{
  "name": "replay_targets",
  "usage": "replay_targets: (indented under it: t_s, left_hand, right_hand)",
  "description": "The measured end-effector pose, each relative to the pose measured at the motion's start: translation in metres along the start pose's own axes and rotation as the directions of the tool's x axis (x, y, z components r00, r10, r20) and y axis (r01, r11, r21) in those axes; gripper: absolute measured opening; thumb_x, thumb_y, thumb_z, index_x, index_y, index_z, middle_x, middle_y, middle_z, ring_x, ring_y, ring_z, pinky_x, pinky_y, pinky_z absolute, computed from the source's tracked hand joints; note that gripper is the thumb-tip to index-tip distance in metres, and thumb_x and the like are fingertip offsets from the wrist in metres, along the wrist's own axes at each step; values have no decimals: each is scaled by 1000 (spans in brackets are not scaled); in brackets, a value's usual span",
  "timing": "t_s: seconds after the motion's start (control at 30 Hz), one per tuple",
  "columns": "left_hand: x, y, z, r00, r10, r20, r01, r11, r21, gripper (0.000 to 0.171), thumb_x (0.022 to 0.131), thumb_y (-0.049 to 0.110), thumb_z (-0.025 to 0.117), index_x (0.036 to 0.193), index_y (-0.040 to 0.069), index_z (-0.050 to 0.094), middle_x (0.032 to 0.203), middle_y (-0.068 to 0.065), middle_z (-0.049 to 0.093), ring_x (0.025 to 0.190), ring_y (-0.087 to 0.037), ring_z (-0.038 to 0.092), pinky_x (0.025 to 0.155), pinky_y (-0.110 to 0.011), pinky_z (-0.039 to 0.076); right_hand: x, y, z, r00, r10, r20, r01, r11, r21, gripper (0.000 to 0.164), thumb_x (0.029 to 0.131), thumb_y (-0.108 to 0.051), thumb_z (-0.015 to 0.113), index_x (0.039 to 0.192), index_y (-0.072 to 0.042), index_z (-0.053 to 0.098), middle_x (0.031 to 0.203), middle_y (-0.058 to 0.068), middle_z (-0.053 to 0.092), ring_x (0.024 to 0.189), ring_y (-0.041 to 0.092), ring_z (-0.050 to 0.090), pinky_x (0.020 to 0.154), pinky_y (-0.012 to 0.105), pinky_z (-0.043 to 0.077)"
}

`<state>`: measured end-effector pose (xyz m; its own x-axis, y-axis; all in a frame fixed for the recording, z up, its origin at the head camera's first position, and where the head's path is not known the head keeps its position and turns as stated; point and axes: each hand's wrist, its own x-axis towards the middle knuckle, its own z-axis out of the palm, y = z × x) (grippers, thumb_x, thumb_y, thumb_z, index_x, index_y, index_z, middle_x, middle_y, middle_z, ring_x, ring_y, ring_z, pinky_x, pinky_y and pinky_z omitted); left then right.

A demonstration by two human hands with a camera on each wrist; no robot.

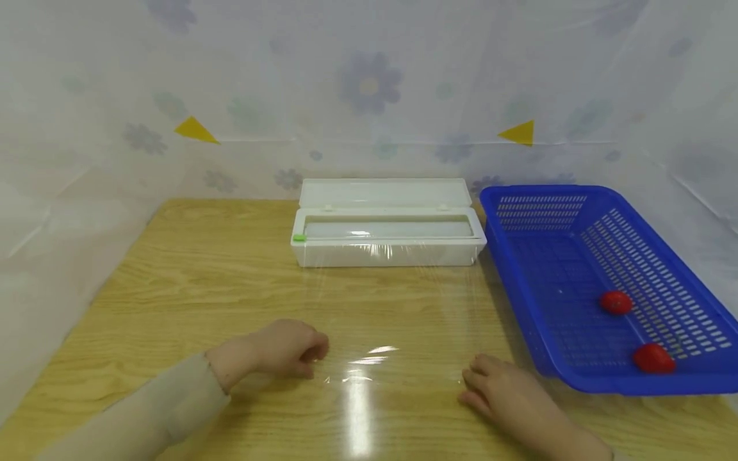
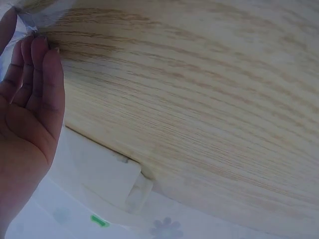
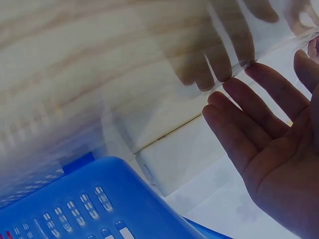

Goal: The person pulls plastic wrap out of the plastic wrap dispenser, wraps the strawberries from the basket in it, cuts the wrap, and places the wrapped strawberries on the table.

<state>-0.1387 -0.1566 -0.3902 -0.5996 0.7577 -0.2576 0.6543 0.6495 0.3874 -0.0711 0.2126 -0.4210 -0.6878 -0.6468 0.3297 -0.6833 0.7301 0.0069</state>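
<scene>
A clear sheet of plastic wrap (image 1: 398,320) stretches over the table from a white wrap dispenser (image 1: 386,253), whose lid stands raised. My left hand (image 1: 282,349) is at the sheet's near left corner, fingers curled. In the left wrist view, crinkled wrap (image 2: 22,25) shows between the thumb and fingertips of that hand. At the near right corner, my right hand (image 1: 507,390) touches the wrap's edge. The right wrist view shows its fingers (image 3: 249,109) nearly straight, tips against the film, thumb apart.
To the right stands a blue plastic basket (image 1: 521,307) with a red round item (image 1: 615,302) and a second red item (image 1: 654,358) inside. The wood-grain table (image 1: 190,275) meets a flowered cloth (image 1: 369,141) bearing two yellow triangles behind the dispenser.
</scene>
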Motion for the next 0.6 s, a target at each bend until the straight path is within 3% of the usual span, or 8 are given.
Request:
replay_targets:
  t_s: [0.13, 0.37, 0.6]
  left_hand:
    - [1, 0, -2, 999, -21, 30, 22, 999, -34, 25, 73, 23, 75, 77, 16, 52, 66, 9, 46, 61, -3, 39, 58, -21, 37]
    - [5, -4, 0, 997, -30, 70, 39, 992, -119, 30, 69, 20, 77, 74, 13, 49, 65, 8, 42, 61, -4, 38, 58, -20, 35]
    - [10, -2, -4, 994, -37, 102, 56, 980, -193, 30, 67, 13, 78, 75, 10, 49, 66, 5, 43, 62, -5, 38, 59, -21, 35]
  right_hand:
    - [0, 0, 0, 1000, 11, -1, -11, 1000, 14, 19, 69, -32, 75, 74, -17, 65, 72, -10, 46, 59, 6, 45, 49, 26, 45]
    - [-1, 0, -5, 997, 50, 65, -50, 999, 6, 23, 71, -30, 74, 86, -13, 74, 84, -2, 64, 78, 16, 62, 67, 37, 56]
    - [3, 4, -4, 1000, 4, -7, -4, 1000, 10, 17, 67, -26, 76, 79, -14, 73, 77, -5, 62, 78, 15, 58, 71, 37, 52]
